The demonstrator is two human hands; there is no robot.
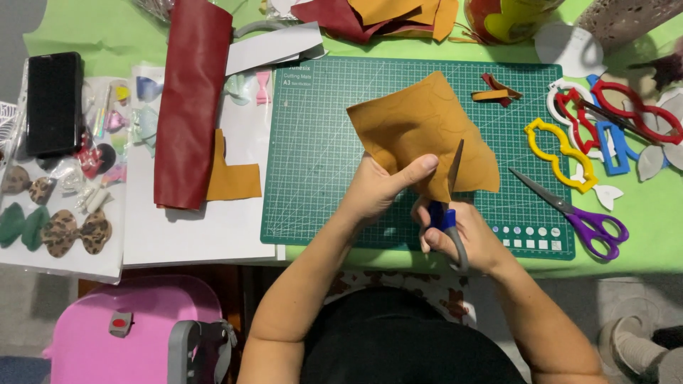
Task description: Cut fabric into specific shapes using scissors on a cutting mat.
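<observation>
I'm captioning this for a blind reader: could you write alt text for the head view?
The right hand cuts a tan leather sheet with blue scissors while the left hand holds it above a green cutting mat. Purple scissors lie nearby.

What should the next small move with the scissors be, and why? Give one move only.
Probably close the blue-handled scissors a little further along the cut. The right hand holds them with the blades already in the lower edge of the mustard leather piece, and the left hand pinches that piece just beside the blades, keeping it lifted over the green cutting mat.
</observation>
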